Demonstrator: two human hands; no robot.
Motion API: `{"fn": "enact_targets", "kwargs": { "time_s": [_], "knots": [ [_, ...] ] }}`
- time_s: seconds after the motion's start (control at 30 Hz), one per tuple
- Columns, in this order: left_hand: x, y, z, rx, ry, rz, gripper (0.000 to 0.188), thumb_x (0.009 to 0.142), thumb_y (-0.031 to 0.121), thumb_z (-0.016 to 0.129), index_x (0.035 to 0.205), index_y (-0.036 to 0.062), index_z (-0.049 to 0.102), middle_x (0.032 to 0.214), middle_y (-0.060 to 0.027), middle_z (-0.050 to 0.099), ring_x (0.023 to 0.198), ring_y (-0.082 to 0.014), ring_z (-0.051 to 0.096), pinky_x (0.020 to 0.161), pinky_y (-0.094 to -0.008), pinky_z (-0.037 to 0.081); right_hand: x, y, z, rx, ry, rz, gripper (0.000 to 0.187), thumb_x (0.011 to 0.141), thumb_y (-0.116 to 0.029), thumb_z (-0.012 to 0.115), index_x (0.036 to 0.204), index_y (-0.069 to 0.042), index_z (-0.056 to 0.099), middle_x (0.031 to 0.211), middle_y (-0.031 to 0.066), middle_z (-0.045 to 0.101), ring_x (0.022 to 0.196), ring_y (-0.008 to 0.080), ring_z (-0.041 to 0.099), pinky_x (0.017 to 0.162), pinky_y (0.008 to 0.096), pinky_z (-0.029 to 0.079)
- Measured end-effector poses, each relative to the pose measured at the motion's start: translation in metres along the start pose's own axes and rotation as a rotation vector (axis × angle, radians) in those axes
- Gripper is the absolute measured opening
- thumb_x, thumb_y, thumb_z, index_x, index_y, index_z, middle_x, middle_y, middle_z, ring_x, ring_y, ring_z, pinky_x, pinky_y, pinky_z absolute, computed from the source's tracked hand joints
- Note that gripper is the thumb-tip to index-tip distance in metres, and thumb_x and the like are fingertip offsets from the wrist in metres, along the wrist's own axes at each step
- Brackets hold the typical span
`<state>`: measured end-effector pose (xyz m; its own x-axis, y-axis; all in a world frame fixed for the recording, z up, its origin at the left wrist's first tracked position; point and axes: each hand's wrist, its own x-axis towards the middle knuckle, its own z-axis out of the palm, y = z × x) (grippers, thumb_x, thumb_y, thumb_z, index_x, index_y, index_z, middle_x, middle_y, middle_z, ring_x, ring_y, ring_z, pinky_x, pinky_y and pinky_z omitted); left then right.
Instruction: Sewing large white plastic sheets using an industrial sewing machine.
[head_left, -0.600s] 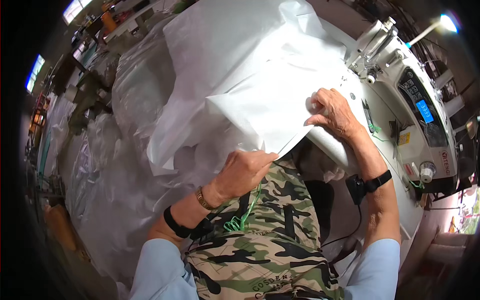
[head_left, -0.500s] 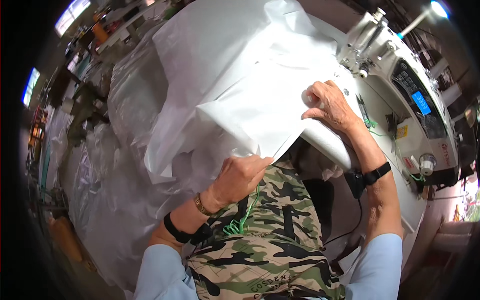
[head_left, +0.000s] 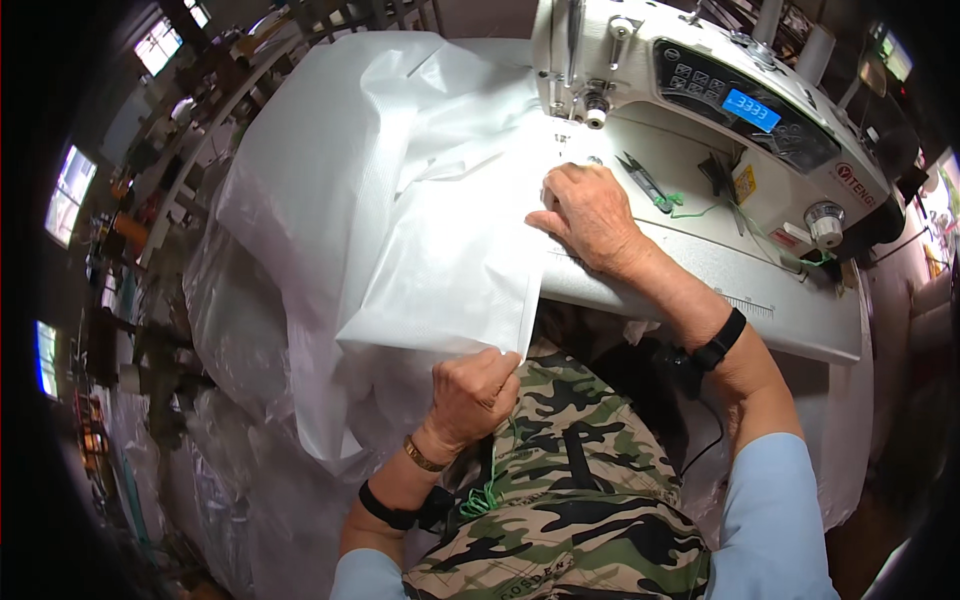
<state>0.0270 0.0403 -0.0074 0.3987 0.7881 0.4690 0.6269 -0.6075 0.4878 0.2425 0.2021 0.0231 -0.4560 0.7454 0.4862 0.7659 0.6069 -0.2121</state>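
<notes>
"What is the largest thing there?"

"It is the white sheet (head_left: 410, 230), lying loosely in folds, partly on the pale tabletop (head_left: 805, 325) and hanging over toward the person's lap. To its left is a heap of clear plastic (head_left: 235, 310); whether these are bags with something inside, I cannot tell. The sewing machine (head_left: 700, 115) stands at the right, and the sheet's upper right part is near its needle area."

"And how are the hands?"

"The right hand (head_left: 595, 220) rests on the sheet's right edge, farther forward, with fingers bent and thumb stretched apart from them. If it grips the cloth, I cannot tell. The left hand (head_left: 472, 395) is nearer the body, pinching the lower corner between thumb and fingers."

"Any smaller things?"

"Dark snips (head_left: 645, 180) lie beyond the right hand, with green thread (head_left: 685, 208) at their end."
</notes>
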Motion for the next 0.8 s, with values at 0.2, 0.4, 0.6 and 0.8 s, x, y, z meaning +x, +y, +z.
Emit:
{"fn": "enact_targets", "kwargs": {
  "time_s": [0.2,0.4,0.6,0.8],
  "knots": [
    [0.033,-0.013,0.006,0.067,0.022,0.019,0.011,0.076,0.003,0.063,0.086,0.0038,0.068,0.062,-0.0111,0.055,0.053,-0.0284,0.058,0.05,-0.0377,0.044,0.001,0.003,0.001,0.047,-0.063,0.05,0.047,0.086,-0.045,0.07,0.1,-0.001,0.06,0.114,0.02,0.063,0.099,0.0339,0.057,0.093,0.0449,0.04],
    [0.077,-0.022,0.006,0.128,-0.019,0.04,0.005,0.078,0.005,0.062,0.081,0.0032,0.066,0.065,-0.0132,0.06,0.056,-0.0321,0.061,0.053,-0.0402,0.048,-0.001,0.012,0.007,-0.036,-0.23,0.047,0.088,0.091,-0.066,0.052,0.133,0.011,0.048,0.142,0.0332,0.045,0.132,0.0429,0.043,0.112,0.0472,0.03],
    [0.117,-0.028,0.011,0.195,-0.055,0.02,0.008,0.081,0.007,0.062,0.075,0.0013,0.062,0.067,-0.0173,0.061,0.06,-0.0358,0.062,0.058,-0.0446,0.051,-0.008,0.014,0.005,0.073,-0.228,0.016,0.076,0.095,-0.054,0.052,0.136,0.01,0.045,0.145,0.0319,0.042,0.138,0.0421,0.037,0.115,0.0508,0.024],
    [0.157,-0.045,0.03,0.108,-0.067,-0.018,0.014,0.081,0.005,0.059,0.071,-0.0048,0.059,0.07,-0.0263,0.061,0.066,-0.0438,0.062,0.065,-0.0492,0.051,-0.008,0.018,0.004,0.111,-0.229,0.022,0.049,0.096,-0.022,0.051,0.133,0.009,0.049,0.145,0.0279,0.045,0.139,0.038,0.039,0.115,0.0522,0.023]
  ]
}}
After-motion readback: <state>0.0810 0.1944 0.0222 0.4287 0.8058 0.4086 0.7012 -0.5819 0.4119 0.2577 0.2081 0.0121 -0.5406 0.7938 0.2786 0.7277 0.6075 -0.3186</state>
